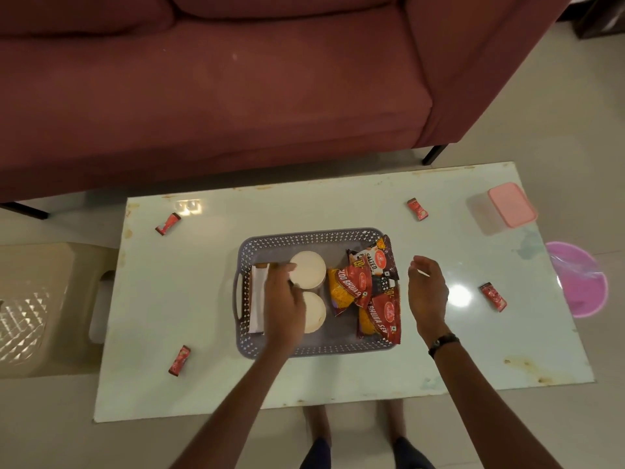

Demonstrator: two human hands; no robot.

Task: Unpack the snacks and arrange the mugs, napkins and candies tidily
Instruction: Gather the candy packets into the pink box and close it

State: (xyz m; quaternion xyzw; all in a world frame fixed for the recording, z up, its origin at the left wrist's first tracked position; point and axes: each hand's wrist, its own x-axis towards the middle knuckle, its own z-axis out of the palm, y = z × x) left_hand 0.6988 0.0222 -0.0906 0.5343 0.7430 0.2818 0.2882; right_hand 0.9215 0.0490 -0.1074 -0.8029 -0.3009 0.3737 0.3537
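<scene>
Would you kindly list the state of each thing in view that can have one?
Basket: on the table, still loaded.
Snack packets: sealed, piled in the basket's right side.
Mugs: two, inside the basket.
Napkins: stacked at the basket's left end.
Candies: four, wrapped, scattered on the table.
Pink-lidded container: closed.
Left hand: over the mugs, grip unclear.
Right hand: open, holding nothing.

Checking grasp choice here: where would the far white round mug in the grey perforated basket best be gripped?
Probably by the rim of the far white round mug, from straight above. It stands mouth-up in the grey perforated basket, hemmed by the near mug and snack packets; no handle shows.
</scene>
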